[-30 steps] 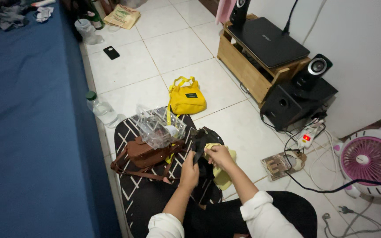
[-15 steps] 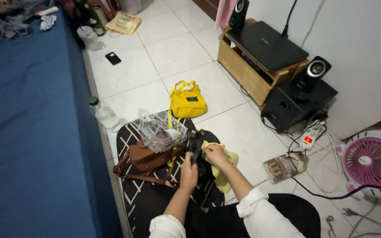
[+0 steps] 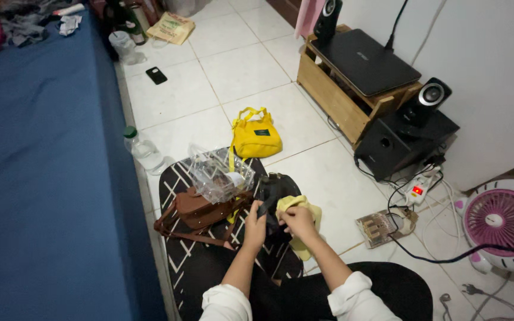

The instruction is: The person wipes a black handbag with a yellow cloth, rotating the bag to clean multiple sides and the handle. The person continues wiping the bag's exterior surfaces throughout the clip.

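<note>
A yellow bag (image 3: 256,135) lies on the white tiled floor (image 3: 233,71), a phone (image 3: 156,75) farther off; a laptop (image 3: 364,60) tops the wooden shelf (image 3: 334,98), near 1 pink fan (image 3: 500,220).

Bags on floor and mat: four — one yellow bag (image 3: 256,135), one brown bag (image 3: 197,209), one clear plastic bag (image 3: 218,172), one black bag (image 3: 276,190). Speakers: three — two small speakers (image 3: 431,98) (image 3: 327,16), one black subwoofer box (image 3: 397,145). Singles: one laptop (image 3: 364,59), one phone (image 3: 156,75), one pink fan (image 3: 501,220), one plastic water bottle (image 3: 143,150), one yellow cloth (image 3: 298,208); hands in view, two.
</note>
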